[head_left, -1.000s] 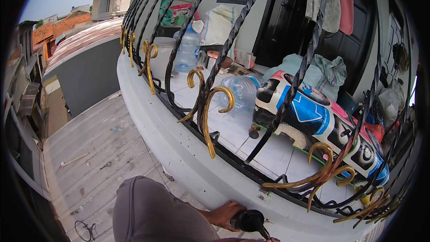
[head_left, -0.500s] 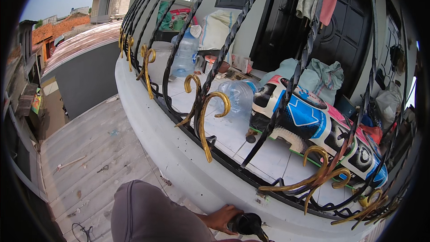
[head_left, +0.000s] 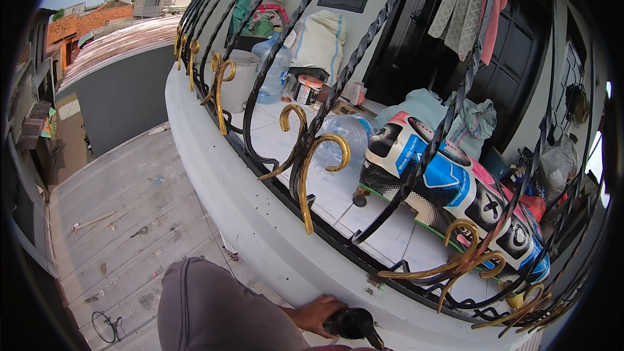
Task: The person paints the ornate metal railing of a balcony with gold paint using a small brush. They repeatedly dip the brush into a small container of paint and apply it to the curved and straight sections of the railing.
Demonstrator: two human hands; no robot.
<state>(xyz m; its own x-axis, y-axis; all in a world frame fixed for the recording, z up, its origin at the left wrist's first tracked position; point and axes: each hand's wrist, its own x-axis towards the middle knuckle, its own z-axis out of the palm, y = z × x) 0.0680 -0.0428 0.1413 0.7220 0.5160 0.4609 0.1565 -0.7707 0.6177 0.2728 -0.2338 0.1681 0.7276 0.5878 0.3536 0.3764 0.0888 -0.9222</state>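
Object [head_left: 353, 323], black, shows near, by the pale ledge [head_left: 260, 234]. Left hand [head_left: 318, 315] curls around its left side; right hand is out of view, so I cannot tell its state. Left lies a knee [head_left: 221, 305]; farther, a railing [head_left: 301, 155], a bottle [head_left: 351, 138] behind.

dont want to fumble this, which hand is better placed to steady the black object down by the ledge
Left, most likely: the left hand already has its grip on the black object, while the right hand is not clearly in view.
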